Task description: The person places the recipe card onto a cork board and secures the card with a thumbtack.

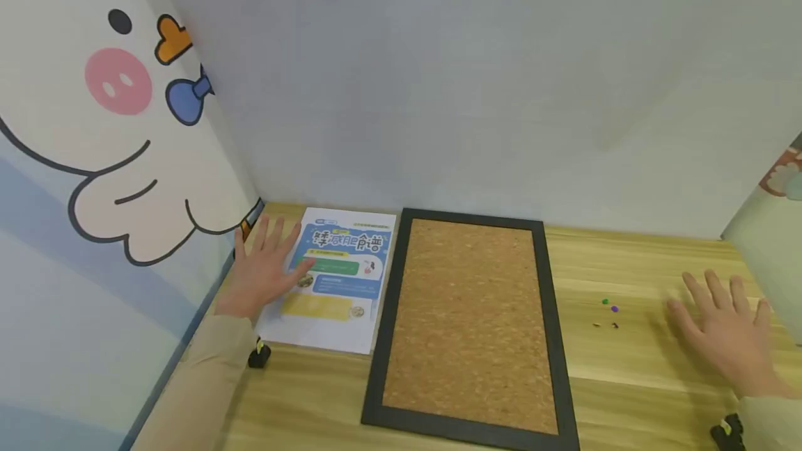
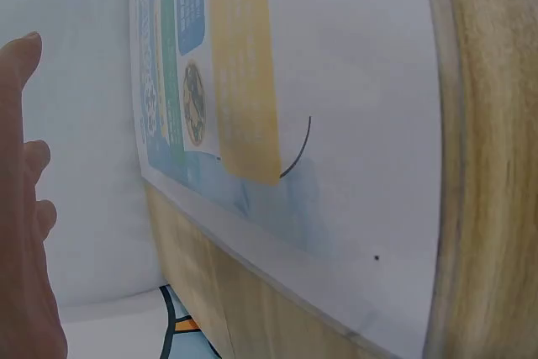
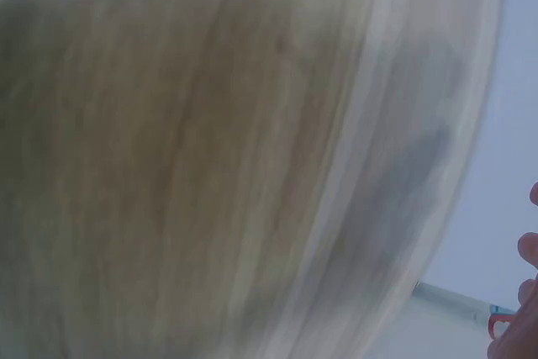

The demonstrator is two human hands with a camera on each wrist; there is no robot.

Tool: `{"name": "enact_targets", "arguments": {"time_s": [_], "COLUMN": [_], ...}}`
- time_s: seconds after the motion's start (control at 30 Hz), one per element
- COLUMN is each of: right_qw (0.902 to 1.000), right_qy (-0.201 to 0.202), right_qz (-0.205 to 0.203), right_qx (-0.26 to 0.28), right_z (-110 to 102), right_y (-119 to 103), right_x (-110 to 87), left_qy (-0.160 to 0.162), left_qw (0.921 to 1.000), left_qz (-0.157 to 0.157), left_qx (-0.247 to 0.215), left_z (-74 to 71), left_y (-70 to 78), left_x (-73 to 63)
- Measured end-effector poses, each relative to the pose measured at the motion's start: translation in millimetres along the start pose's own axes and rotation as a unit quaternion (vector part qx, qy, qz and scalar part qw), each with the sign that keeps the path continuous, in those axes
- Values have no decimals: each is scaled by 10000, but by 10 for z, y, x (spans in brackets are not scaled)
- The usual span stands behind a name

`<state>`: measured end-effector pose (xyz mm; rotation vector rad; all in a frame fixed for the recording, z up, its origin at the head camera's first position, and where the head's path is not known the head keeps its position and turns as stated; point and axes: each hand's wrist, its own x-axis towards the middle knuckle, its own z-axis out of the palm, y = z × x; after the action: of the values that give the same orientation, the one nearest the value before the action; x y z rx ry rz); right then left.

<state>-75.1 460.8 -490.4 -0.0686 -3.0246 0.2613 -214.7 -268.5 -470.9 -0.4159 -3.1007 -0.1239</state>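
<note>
My left hand point(image 1: 260, 273) is spread with straight fingers over the left edge of a printed sheet point(image 1: 335, 329). That sheet carries blue, green and yellow blocks with large Chinese lettering. In the left wrist view the hand point(image 2: 25, 208) appears raised off the paper, holding nothing. Right of the sheet lies a corkboard point(image 1: 470, 326) in a black frame. My right hand point(image 1: 729, 333), fingers apart, hovers above the table's right side with its shadow below. Left of it lie several tiny pin-like pieces, including a green one point(image 1: 605, 301) and a purple one point(image 1: 615, 309).
A light wood-grain table point(image 1: 626, 256) runs up to a grey wall point(image 1: 476, 103). At left, a side wall bears a cartoon pig point(image 1: 119, 82). Another wall point(image 1: 771, 242) closes off the right. Each wrist wears a small black device point(image 1: 259, 355).
</note>
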Motion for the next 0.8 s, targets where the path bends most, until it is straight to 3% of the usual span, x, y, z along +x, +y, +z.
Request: {"name": "enact_targets", "arguments": {"time_s": [0.3,0.57,0.8], "right_qw": [9986,9975,9965], "right_qy": [211,249,348], "right_qz": [-471,-554,-576], "right_qx": [146,352,501], "right_z": [5,34,47], "right_y": [-171,-196,-193], "right_x": [112,82,42], "left_qy": [52,77,57], "left_qw": [9998,9996,9992], "left_qz": [89,126,232], "left_qx": [-196,-222,-323], "left_z": [-41,50,45], "left_y": [24,44,93], "left_x": [-7,-30,27]}}
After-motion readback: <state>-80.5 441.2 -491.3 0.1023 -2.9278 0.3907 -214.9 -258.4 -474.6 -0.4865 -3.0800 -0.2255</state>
